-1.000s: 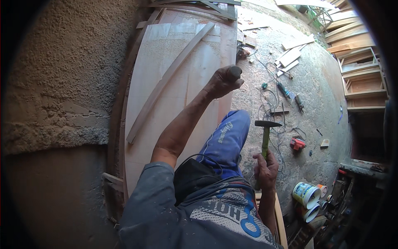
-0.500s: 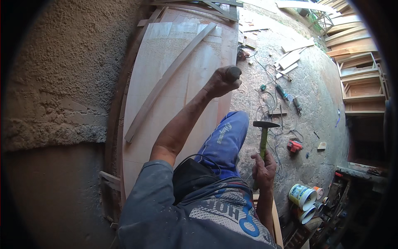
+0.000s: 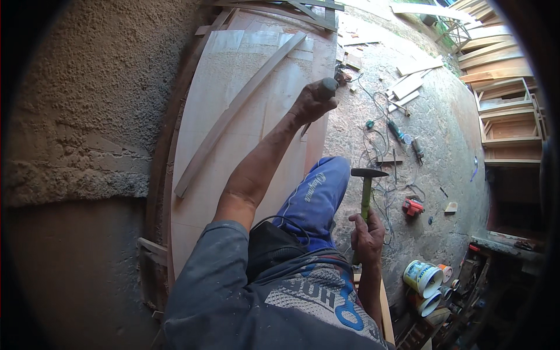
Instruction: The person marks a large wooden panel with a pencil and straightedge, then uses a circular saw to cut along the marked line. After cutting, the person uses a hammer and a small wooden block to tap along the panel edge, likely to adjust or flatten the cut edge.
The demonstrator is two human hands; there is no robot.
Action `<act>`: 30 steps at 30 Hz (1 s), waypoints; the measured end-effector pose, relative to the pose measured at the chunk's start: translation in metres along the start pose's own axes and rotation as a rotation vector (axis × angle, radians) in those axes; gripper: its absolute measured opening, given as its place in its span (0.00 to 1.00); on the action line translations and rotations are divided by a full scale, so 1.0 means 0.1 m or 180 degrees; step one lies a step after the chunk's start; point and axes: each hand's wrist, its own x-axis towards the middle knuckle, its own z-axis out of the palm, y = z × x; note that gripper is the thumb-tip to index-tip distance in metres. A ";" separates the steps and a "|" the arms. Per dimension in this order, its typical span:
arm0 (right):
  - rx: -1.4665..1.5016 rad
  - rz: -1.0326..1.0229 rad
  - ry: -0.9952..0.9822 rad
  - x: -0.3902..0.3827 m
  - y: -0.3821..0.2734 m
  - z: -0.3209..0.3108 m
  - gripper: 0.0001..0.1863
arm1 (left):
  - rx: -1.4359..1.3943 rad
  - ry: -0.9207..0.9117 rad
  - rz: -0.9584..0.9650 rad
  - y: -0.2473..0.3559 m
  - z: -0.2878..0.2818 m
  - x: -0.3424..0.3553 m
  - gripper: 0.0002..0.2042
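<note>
Over the right edge of the pale wooden panel (image 3: 233, 140), my left hand (image 3: 311, 105) is closed round a chisel (image 3: 328, 87). Its dark, rounded handle end points up at me, and a narrow bit of blade shows below my fist. Where the tip rests is hard to make out. My right hand (image 3: 368, 236) grips a hammer (image 3: 366, 195) by its green handle, beside my thigh. The dark head of the hammer is raised, apart from the chisel. A long wooden strip (image 3: 239, 111) lies slantwise across the panel.
A rough wall (image 3: 87, 105) rises on the left. On the floor at right lie an angle grinder (image 3: 398, 133), a red power tool (image 3: 413, 206), tangled cords and wood offcuts (image 3: 406, 87). White buckets (image 3: 423, 277) stand at lower right, below stacked wooden frames (image 3: 510, 119).
My left hand has shifted slightly away from me and tilted, so the chisel's blade now shows below it. My right hand and the hammer have moved a little left.
</note>
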 end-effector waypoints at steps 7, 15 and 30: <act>0.0087 -0.0185 -0.0064 0.06 -0.06 0.05 0.18 | 0.0226 -0.0181 0.0002 0.01 0.03 -0.09 0.06; -0.1791 -0.1321 0.0064 0.39 -0.83 0.30 0.28 | 0.0414 -0.0335 0.0075 0.07 -0.01 -0.15 0.07; -0.3039 -0.2377 0.0017 0.89 -1.57 0.54 0.33 | 0.0592 -0.0170 0.0006 -0.04 -0.07 -0.20 0.08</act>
